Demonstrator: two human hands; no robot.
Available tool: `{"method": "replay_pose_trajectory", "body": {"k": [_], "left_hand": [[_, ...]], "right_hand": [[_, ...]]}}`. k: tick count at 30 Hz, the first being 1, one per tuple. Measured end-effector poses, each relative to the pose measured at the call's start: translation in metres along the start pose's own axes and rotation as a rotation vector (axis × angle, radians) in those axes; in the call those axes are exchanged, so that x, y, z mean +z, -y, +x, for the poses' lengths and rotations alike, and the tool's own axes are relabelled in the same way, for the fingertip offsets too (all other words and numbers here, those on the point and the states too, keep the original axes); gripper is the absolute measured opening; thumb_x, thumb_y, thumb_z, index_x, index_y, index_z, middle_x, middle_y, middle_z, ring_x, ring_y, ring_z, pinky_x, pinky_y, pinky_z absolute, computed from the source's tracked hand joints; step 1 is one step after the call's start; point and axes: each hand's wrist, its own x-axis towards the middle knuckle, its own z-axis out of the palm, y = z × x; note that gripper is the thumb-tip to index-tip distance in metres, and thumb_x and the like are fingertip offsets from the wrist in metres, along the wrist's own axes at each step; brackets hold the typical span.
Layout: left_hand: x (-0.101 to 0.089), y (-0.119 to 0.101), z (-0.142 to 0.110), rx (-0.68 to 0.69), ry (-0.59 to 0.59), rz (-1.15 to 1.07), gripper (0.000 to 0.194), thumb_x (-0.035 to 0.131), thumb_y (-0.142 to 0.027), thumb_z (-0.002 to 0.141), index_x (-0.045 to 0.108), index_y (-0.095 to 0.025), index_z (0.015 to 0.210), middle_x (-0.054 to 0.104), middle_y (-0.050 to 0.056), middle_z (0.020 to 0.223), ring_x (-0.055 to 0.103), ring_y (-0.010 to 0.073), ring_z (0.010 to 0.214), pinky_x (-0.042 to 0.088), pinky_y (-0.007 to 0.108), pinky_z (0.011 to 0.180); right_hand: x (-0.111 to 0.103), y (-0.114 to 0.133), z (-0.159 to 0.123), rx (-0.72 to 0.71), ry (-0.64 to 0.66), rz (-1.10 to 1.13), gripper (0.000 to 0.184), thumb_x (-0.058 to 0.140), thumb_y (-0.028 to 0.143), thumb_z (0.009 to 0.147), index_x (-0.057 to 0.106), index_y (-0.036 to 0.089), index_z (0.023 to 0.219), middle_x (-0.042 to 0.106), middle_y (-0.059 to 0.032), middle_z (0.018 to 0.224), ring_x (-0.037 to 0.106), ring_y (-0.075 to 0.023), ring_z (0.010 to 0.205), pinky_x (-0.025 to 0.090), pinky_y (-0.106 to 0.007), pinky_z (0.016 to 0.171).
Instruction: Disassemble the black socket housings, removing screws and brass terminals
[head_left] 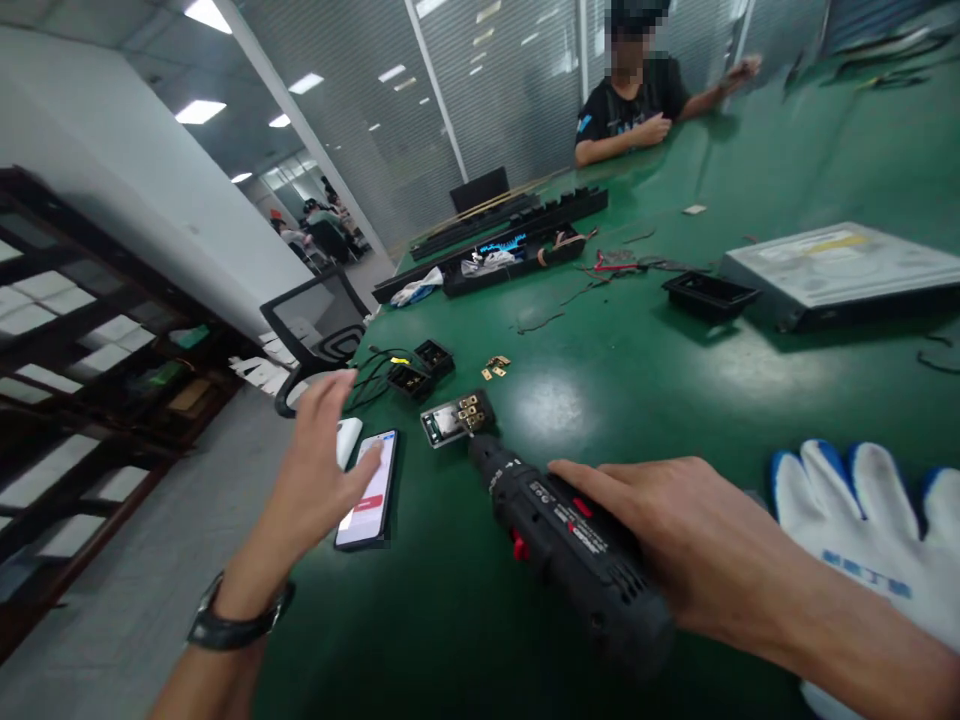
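Observation:
My right hand grips the black cordless drill, with the fingers mostly hidden behind its body. The drill's bit reaches the edge of a small open case with brass contacts; whether it touches a screw is too small to tell. My left hand is raised with its fingers apart and holds nothing. It hovers over the left part of a smartphone whose screen is lit. Several small brass pieces lie just beyond the case.
Two black sockets with a cable lie at the left edge. Farther back are long black trays, loose wires, a black plastic box and a metal drive. White gloves lie at right. A person sits across the table.

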Motion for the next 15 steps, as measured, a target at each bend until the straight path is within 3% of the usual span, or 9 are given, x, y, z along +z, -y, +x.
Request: {"method": "replay_pose_trajectory", "body": {"k": [2,4,9,13,15], "left_hand": [[0.021,-0.01,0.002,0.017,0.19,-0.126,0.083,0.066,-0.038,0.092,0.024,-0.028,0.163,0.037,0.014,0.164,0.044,0.0336,0.149,0.041,0.057,0.123],[0.044,-0.019,0.007,0.037,0.305,-0.186,0.087,0.068,-0.04,0.091,0.023,-0.026,0.164,0.034,0.015,0.166,0.042,0.0327,0.151,0.039,0.055,0.124],[0.082,-0.029,0.028,0.053,0.295,-0.178,0.086,0.068,-0.031,0.088,0.028,-0.018,0.162,0.037,0.018,0.165,0.04,0.032,0.152,0.035,0.051,0.126],[0.094,-0.028,0.046,0.055,0.309,-0.055,0.071,0.062,-0.026,0.088,0.042,-0.014,0.155,0.055,0.016,0.15,0.052,0.0304,0.139,0.04,0.046,0.121],[0.096,-0.028,0.056,0.045,0.334,0.008,0.068,0.063,-0.03,0.087,0.048,-0.014,0.151,0.062,0.016,0.14,0.058,0.0312,0.129,0.045,0.045,0.115]], "right_hand": [[0.004,0.002,0.0,-0.041,0.045,-0.04,0.063,0.071,0.017,0.073,0.06,0.023,0.134,0.076,-0.0022,0.086,0.073,-0.022,0.071,0.043,-0.03,0.06],[0.006,0.003,0.0,-0.061,0.064,-0.074,0.068,0.069,0.015,0.072,0.058,0.022,0.139,0.077,-0.0047,0.09,0.075,-0.0253,0.076,0.046,-0.032,0.063],[0.001,-0.005,0.0,-0.044,-0.011,0.008,0.067,0.065,0.015,0.075,0.058,0.026,0.141,0.08,-0.006,0.094,0.076,-0.0242,0.078,0.052,-0.031,0.067],[0.0,-0.018,-0.003,0.052,-0.19,0.127,0.073,0.061,0.017,0.079,0.051,0.028,0.15,0.081,-0.0076,0.11,0.078,-0.0253,0.084,0.055,-0.032,0.069],[0.0,-0.023,-0.003,0.115,-0.254,0.206,0.072,0.06,0.019,0.081,0.049,0.028,0.151,0.081,-0.007,0.109,0.078,-0.0256,0.083,0.055,-0.032,0.067]]}}
